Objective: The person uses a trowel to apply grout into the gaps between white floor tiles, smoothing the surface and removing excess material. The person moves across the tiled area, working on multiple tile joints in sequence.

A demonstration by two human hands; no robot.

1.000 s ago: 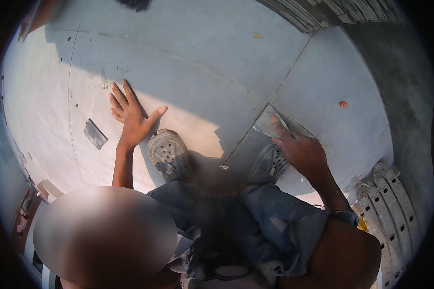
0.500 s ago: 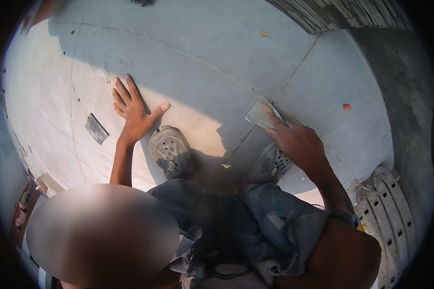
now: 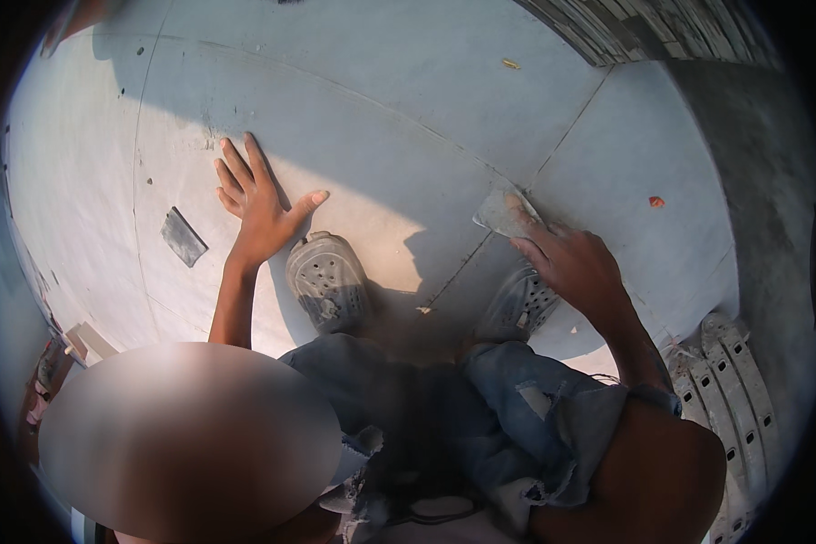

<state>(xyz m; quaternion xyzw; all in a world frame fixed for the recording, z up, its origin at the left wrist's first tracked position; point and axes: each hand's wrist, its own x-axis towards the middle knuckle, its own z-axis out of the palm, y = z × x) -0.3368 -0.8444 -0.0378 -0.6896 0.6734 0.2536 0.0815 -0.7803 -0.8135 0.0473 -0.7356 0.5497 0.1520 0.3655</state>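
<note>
My left hand (image 3: 261,213) rests on the grey floor (image 3: 381,145), its fingers spread and nothing in it. To its left lies a small dark grey rectangular piece (image 3: 184,238). My right hand (image 3: 576,267) grips a thin, flat grey scraper (image 3: 499,210), with fingers pressed on its upper face. The scraper lies low against the floor, across a thin joint line near where two lines meet. The fingers cover part of it, and its underside is hidden.
Two grey clogs (image 3: 329,281) are on my feet between my hands. A red-orange scrap (image 3: 656,201) and a yellowish bit (image 3: 510,63) lie on the floor. White slatted plastic pieces (image 3: 734,390) stand at the right. Stacked strips (image 3: 644,32) line the far right edge.
The view has shifted slightly. My right hand and the scraper have moved a little to the right along the floor. My left hand stays spread in about the same place.
</note>
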